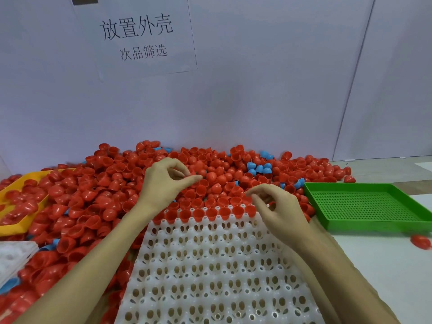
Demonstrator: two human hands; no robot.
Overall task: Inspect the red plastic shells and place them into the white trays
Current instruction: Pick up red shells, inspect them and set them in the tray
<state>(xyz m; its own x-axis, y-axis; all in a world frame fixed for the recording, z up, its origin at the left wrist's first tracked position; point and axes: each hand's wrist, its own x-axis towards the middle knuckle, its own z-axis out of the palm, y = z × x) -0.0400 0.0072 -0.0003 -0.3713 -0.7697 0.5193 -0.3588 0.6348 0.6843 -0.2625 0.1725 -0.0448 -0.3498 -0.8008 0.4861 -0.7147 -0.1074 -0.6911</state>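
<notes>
Against the white wall, red shells (112,183) swamp the table around my white tray (210,265), only its far row filled, and my left hand (163,181) and right hand (278,211), loosely curled and empty, could knock seated shells loose.

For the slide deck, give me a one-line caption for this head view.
Both hands, left and right, reach over a pile of red shells beyond a white tray with only its far row filled.
</notes>
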